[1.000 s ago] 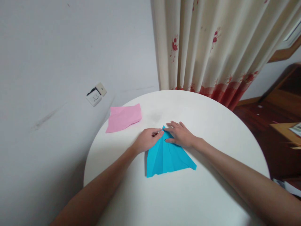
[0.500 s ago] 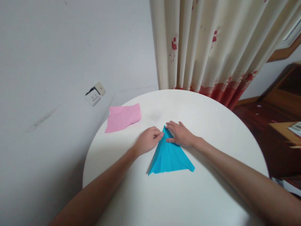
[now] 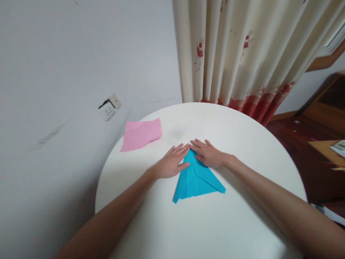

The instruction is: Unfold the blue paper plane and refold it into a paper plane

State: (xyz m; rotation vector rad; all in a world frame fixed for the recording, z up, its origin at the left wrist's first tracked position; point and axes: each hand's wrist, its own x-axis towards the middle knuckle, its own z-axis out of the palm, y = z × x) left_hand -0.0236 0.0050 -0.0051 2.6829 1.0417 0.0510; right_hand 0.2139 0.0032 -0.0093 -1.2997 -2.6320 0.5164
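While both sets of fingers lie stretched out flat, nothing is pinched or gripped: the left hand (image 3: 172, 164) is spread palm down, its fingertips reaching up toward the narrow tip of the folded blue paper (image 3: 198, 178) and its thumb resting against the paper's left sloping edge. Across from it, the right hand (image 3: 207, 154) is equally open and flat, fingers together and pointing left, pressing down on the upper right part of that same blue sheet right at its point. The two hands nearly meet at the tip, fingertips just beside each other. Beneath them the blue paper lies on the round white table (image 3: 242, 144) as a long triangle, narrow end away from the person under the hands, wide end toward the person and free of any touch; creases run down its length and a raised flap shows along the right side. Both bare forearms stretch in from the lower corners of the view. Well apart from the hands, up on the far left part of the tabletop near its rim, sits a pink sheet of paper (image 3: 141, 133), slightly crumpled and lying flat. Past the table, a wall socket (image 3: 109, 107) sits on the grey wall, and a cream curtain (image 3: 242, 54) with red flowers hangs behind.
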